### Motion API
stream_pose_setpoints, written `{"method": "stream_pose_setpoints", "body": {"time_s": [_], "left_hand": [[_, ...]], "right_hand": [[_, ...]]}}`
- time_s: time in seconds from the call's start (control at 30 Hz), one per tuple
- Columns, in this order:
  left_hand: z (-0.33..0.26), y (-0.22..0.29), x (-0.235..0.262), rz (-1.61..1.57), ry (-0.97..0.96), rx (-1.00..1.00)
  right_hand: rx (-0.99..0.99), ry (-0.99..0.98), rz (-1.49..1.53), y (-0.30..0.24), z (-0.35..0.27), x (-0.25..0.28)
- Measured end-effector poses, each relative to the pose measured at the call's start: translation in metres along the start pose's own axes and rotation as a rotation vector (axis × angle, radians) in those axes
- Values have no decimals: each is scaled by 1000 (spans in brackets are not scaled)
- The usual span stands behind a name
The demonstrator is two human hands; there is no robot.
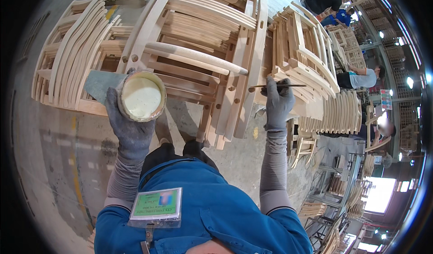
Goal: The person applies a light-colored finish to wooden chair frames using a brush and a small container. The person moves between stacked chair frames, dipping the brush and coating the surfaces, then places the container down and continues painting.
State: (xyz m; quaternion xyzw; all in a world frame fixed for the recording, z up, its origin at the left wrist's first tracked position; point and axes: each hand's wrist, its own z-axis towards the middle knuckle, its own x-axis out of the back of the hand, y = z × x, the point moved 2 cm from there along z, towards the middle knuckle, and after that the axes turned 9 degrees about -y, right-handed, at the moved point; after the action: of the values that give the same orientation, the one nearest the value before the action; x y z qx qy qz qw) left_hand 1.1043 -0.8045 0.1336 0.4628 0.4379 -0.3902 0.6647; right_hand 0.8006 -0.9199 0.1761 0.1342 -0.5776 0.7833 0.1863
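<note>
My left hand (128, 130), in a grey glove, is wrapped around a round cup (156, 116) of creamy pale liquid. A flat grey-green piece (103, 87) sticks out to the left beside the cup; how it joins the cup is hidden. My right hand (278, 104), also gloved, grips a thin brown stick (295, 85) with a darker left end. The stick lies level, just right of a light wooden frame post (258, 51). A rounded wooden rail (196, 57) crosses the frame between my hands, above other slatted frames. Neither hand touches the wood.
Curved wooden frames (72, 51) are stacked at the left, and more frames (311, 55) stand piled at the right. Long posts with holes (231, 114) jut toward me. Several people work at the far right, one in a light shirt (363, 78). Concrete floor (54, 150) shows below.
</note>
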Motion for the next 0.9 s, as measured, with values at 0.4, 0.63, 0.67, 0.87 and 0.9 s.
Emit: {"method": "stream_pose_setpoints", "body": {"time_s": [0.4,0.63,0.67,0.87,0.9], "left_hand": [[-3,26,4,-71,14,-18],[-15,41,5,29,24,-93],[-14,39,-3,42,69,-83],[-24,36,-34,738,93,-203],[-22,34,-40,359,124,-87]], "right_hand": [[-144,31,148,-3,-2,10],[-59,-154,262,-75,-36,-1],[-68,-186,318,-100,-45,-14],[308,-578,626,-153,-75,-68],[310,-559,561,-150,-76,-75]]}}
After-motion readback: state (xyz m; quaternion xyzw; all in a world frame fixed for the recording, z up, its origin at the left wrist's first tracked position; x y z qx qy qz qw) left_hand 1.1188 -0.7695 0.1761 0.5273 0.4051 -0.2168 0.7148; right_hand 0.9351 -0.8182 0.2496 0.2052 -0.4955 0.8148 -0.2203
